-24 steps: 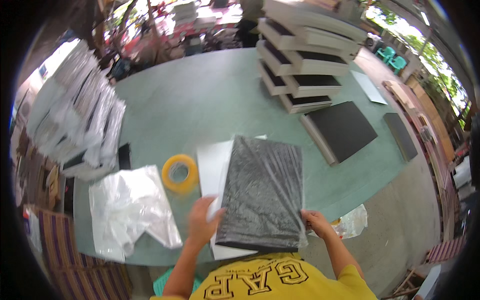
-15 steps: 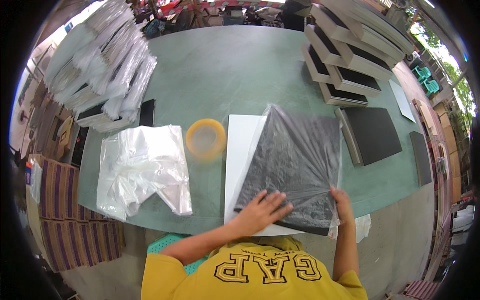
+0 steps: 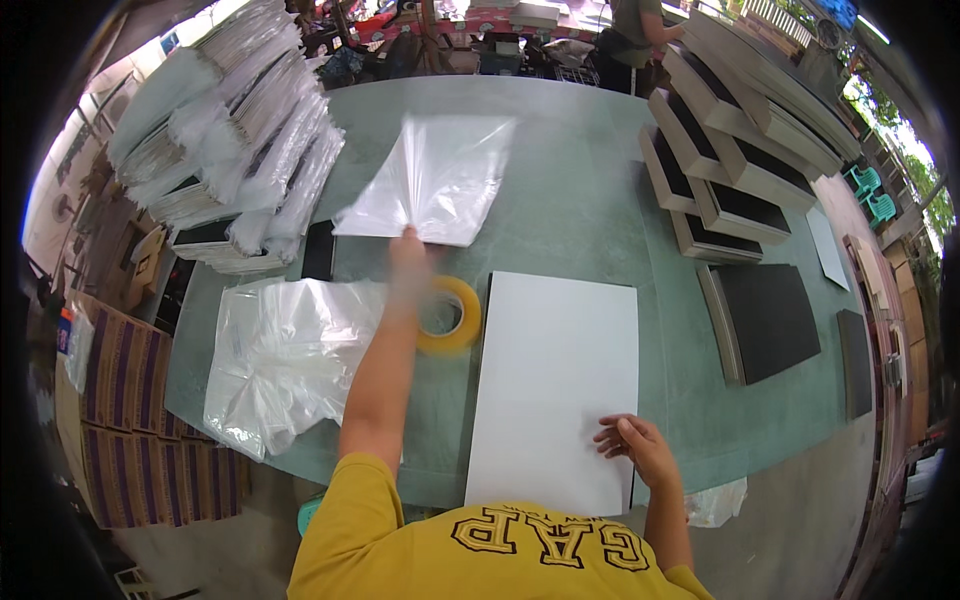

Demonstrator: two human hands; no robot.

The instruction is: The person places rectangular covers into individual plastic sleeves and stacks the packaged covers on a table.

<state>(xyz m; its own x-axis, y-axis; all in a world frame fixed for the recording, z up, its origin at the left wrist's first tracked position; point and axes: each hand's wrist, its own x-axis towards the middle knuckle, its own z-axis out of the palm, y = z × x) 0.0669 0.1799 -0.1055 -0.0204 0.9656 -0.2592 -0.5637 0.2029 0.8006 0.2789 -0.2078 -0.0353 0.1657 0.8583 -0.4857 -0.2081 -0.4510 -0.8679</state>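
My left hand (image 3: 408,248) reaches out over the table, smeared by motion. It is closed on the near edge of a clear plastic bag (image 3: 440,180) that looks pale and whitish, with creases gathering at my fingers. Whether a sheet lies inside, I cannot tell. In front of me lies a white board (image 3: 555,380) with a thin dark edge below it. My right hand (image 3: 638,447) hovers over or rests on its right side, fingers loosely spread and holding nothing. A yellow roll of tape (image 3: 462,318) lies beside my left forearm, left of the board.
Clear plastic bags (image 3: 275,360) lie at the left. Stacks of plastic-wrapped boards (image 3: 230,150) and dark-topped thick boards (image 3: 735,160) rise at the far left and right. A black-covered block (image 3: 770,320) sits at the right. Cartons (image 3: 130,400) stand beyond the left edge; another person (image 3: 632,45) stands behind.
My left hand has swung far forward and left with the plastic bag. The black sheet in plastic no longer lies on the white board, and my right hand has let go of its edge.
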